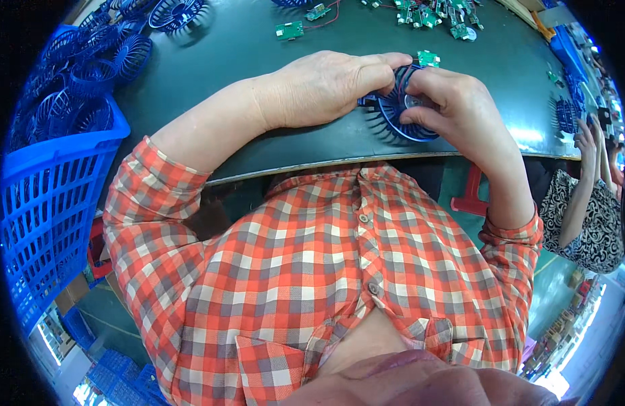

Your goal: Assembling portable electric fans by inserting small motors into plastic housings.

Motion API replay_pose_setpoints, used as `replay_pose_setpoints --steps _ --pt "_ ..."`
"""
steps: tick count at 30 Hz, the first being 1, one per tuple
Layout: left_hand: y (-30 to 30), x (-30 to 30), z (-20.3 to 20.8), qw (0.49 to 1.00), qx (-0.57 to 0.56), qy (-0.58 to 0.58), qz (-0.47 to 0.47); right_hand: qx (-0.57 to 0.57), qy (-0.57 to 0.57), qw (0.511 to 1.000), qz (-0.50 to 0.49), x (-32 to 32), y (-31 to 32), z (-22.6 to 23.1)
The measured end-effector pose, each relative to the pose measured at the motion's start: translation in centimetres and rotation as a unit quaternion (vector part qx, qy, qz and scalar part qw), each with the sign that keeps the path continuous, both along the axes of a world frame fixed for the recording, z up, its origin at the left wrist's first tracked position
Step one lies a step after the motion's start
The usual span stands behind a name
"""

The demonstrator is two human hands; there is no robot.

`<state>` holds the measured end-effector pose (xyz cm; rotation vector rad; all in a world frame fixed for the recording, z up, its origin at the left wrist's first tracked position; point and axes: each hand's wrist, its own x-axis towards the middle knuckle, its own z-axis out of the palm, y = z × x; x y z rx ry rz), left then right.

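A round blue plastic fan grille [392, 123] lies on the dark green table in front of me, close to its near edge. My left hand [336, 84] is closed at the grille's left rim, its index finger stretched toward a small green circuit board [428, 59] just beyond. Over the grille's right side, my right hand [458, 108] curls in, thumb and fingers bent around the pale round hub [412, 101] in the middle. Thin wires run near the fingertips there. The hands hide part of the grille.
Blue fan grilles pile up in a blue plastic basket [62, 152] at left. More circuit boards [427, 13] lie at the table's far side, one [289, 30] with a red wire. Another grille [565, 115] sits at right, near another person's hands [586, 142].
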<state>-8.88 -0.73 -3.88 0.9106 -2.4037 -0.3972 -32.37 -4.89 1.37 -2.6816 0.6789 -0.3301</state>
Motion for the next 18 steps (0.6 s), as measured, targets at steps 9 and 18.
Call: replay_pose_setpoints --steps 9,18 --pt "0.0 0.1 -0.3 1.000 0.004 -0.024 -0.019 -0.072 0.054 0.996 -0.029 0.4 1.5 -0.2" --pt "0.1 0.4 -0.1 1.000 0.012 0.003 -0.016 -0.095 -0.004 0.995 0.034 -2.5 3.0 -0.8"
